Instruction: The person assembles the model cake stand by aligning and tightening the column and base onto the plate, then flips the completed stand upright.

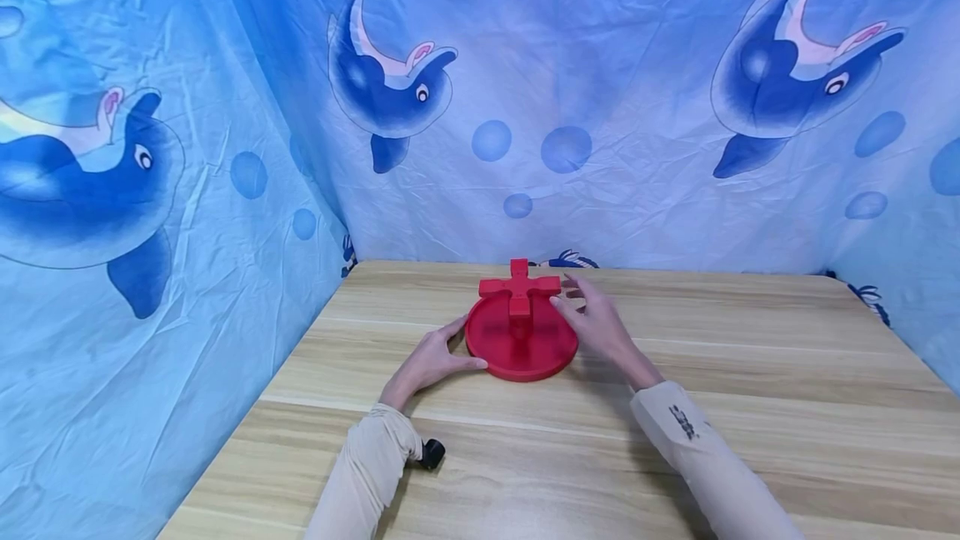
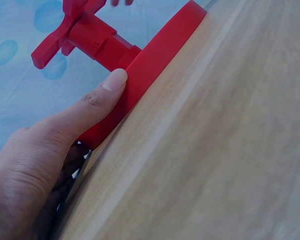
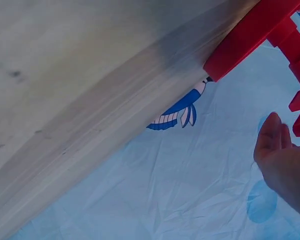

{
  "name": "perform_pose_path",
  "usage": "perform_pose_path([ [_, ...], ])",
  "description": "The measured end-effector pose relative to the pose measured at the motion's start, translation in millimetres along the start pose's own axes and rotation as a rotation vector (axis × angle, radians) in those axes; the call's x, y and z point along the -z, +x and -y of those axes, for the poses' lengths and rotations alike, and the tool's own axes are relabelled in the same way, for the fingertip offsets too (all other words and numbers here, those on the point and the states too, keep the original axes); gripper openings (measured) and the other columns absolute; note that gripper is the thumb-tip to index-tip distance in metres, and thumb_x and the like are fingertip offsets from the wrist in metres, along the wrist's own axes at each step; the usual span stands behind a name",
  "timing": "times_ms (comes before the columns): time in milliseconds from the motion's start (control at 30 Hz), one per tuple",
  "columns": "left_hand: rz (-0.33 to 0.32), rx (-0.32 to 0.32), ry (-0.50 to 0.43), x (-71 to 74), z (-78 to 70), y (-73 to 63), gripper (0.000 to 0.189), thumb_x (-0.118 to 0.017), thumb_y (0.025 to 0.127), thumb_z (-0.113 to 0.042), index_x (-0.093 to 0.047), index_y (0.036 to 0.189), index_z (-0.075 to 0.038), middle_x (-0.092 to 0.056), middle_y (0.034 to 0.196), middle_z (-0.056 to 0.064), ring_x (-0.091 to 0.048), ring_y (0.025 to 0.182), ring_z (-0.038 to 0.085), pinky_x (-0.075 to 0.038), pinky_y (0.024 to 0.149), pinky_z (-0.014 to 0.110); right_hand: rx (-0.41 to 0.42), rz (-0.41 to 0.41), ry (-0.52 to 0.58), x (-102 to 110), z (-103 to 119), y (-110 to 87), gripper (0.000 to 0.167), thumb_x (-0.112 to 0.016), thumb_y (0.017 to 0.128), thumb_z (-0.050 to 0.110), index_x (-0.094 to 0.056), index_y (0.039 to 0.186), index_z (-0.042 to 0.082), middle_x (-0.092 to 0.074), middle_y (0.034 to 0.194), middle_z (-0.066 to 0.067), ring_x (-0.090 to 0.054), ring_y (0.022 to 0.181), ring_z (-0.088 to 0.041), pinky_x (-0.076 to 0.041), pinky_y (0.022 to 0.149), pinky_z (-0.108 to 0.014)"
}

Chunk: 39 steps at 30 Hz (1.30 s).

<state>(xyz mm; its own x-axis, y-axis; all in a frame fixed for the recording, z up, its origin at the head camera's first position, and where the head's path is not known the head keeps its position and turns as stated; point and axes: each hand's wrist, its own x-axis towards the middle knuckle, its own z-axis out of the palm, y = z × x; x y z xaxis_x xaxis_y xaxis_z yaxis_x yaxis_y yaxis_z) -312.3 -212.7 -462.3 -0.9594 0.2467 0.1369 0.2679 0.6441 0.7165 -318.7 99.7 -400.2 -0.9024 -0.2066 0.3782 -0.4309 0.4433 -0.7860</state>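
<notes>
At far left and behind, blue cloth (image 1: 637, 215) bears three printed dolphins (image 1: 82, 190). One left sleeve (image 1: 360, 465), pale, has one small black object (image 1: 432, 454) at its cuff. The left hand (image 1: 427, 361) is spread, its thumb straight and well apart from the fingers; the thumb tip touches the near left rim of the base, and the fingers reach along the left edge without clenching.

At the middle, one red stand (image 1: 521, 330) rests upright on one wooden table (image 1: 750, 357), towards the far edge. It comprises one round base (image 1: 495, 348), one post and one cross-shaped top (image 1: 519, 290) with four arms.

Next, the right hand (image 1: 600, 323) is released and grasps nothing: thumb and fingers are parted and slightly bent just beside the right arm of the top. Whether a fingertip touches it cannot be told. At far right lies one right sleeve (image 1: 708, 457), with dark marks near its cuff.
</notes>
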Motion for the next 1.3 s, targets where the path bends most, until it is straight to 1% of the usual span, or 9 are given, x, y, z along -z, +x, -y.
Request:
perform_pose_path([
  [67,0.001,-0.001,-0.006,-0.4,-0.1,-0.2,0.105,-0.09,0.075,-0.056,-0.042,0.16,-0.019,-0.047,0.158,0.008,-0.041,0.144,0.029,-0.039,0.114,0.051,0.029,0.025,0.006,-1.0,-2.3,3.0,0.062,-0.065,0.103,0.016,-0.039,0.158,0.0,-0.054,0.145,-0.022,-0.055,0.128,-0.038,-0.056,0.096,-0.051],
  [133,0.002,0.001,-0.012,-0.9,-0.4,-0.4,0.105,-0.09,0.075,-0.057,-0.042,0.16,-0.019,-0.047,0.158,0.008,-0.041,0.144,0.029,-0.04,0.114,0.051,0.046,0.029,0.01,-2.0,-3.5,4.8,0.06,-0.063,0.104,0.012,-0.04,0.157,-0.002,-0.053,0.146,-0.022,-0.055,0.128,-0.038,-0.055,0.096,-0.051],
  [300,0.006,0.0,-0.014,-1.1,-1.1,-0.4,0.105,-0.089,0.075,-0.057,-0.041,0.16,-0.02,-0.046,0.158,0.007,-0.041,0.144,0.029,-0.041,0.113,0.051,0.056,0.013,0.012,-2.6,-2.7,3.5,0.05,-0.063,0.103,0.006,-0.049,0.15,-0.004,-0.059,0.136,-0.022,-0.06,0.117,-0.037,-0.059,0.089,-0.049],
  [500,0.0,-0.011,-0.002,-0.5,-0.2,0.0,0.104,-0.089,0.076,-0.056,-0.041,0.16,-0.02,-0.046,0.158,0.007,-0.041,0.145,0.03,-0.042,0.112,0.051,0.051,0.011,0.015,-1.9,-1.3,-0.2,0.046,-0.067,0.101,0.008,-0.056,0.146,0.001,-0.063,0.129,-0.017,-0.062,0.108,-0.033,-0.06,0.081,-0.042],
  [767,0.0,-0.014,0.014,0.1,0.1,-0.2,0.105,-0.089,0.075,-0.057,-0.041,0.161,-0.02,-0.045,0.159,0.008,-0.041,0.145,0.03,-0.04,0.114,0.051,0.06,-0.01,0.007,-3.9,1.6,-6.2,0.047,-0.075,0.096,0.009,-0.06,0.141,0.003,-0.067,0.12,-0.015,-0.064,0.102,-0.031,-0.06,0.078,-0.036],
  [1000,-0.002,-0.011,-0.004,1.4,-0.2,-1.0,0.104,-0.089,0.075,-0.056,-0.042,0.16,-0.018,-0.046,0.158,0.01,-0.042,0.144,0.029,-0.04,0.114,0.049,0.073,-0.011,-0.033,-10.6,14.1,-14.7,0.046,-0.08,0.092,0.012,-0.065,0.134,0.002,-0.069,0.112,-0.011,-0.065,0.099,-0.027,-0.06,0.075,-0.033],
  [1100,0.0,-0.015,-0.009,1.4,-0.2,-0.6,0.104,-0.09,0.076,-0.055,-0.042,0.16,-0.019,-0.046,0.158,0.009,-0.041,0.145,0.028,-0.039,0.114,0.049,0.065,-0.055,-0.049,-10.9,17.4,-16.7,0.04,-0.079,0.094,0.015,-0.067,0.13,0.002,-0.069,0.107,-0.009,-0.064,0.097,-0.026,-0.059,0.076,-0.034],
  [1200,0.001,-0.018,-0.016,1.0,-0.4,-0.3,0.104,-0.09,0.075,-0.055,-0.041,0.16,-0.019,-0.047,0.157,0.009,-0.043,0.143,0.028,-0.04,0.114,0.05,0.033,-0.139,-0.054,-9.4,16.4,-16.7,0.037,-0.077,0.095,0.018,-0.067,0.127,0.001,-0.068,0.1,-0.008,-0.062,0.094,-0.025,-0.057,0.075,-0.034],
  [1300,0.002,-0.015,-0.017,0.5,-0.2,-0.1,0.104,-0.09,0.075,-0.055,-0.042,0.16,-0.019,-0.048,0.157,0.008,-0.044,0.142,0.028,-0.041,0.113,0.051,0.017,-0.193,-0.055,-7.6,12.2,-14.4,0.038,-0.076,0.096,0.019,-0.066,0.127,-0.001,-0.067,0.1,-0.013,-0.063,0.095,-0.03,-0.054,0.075,-0.037],
])
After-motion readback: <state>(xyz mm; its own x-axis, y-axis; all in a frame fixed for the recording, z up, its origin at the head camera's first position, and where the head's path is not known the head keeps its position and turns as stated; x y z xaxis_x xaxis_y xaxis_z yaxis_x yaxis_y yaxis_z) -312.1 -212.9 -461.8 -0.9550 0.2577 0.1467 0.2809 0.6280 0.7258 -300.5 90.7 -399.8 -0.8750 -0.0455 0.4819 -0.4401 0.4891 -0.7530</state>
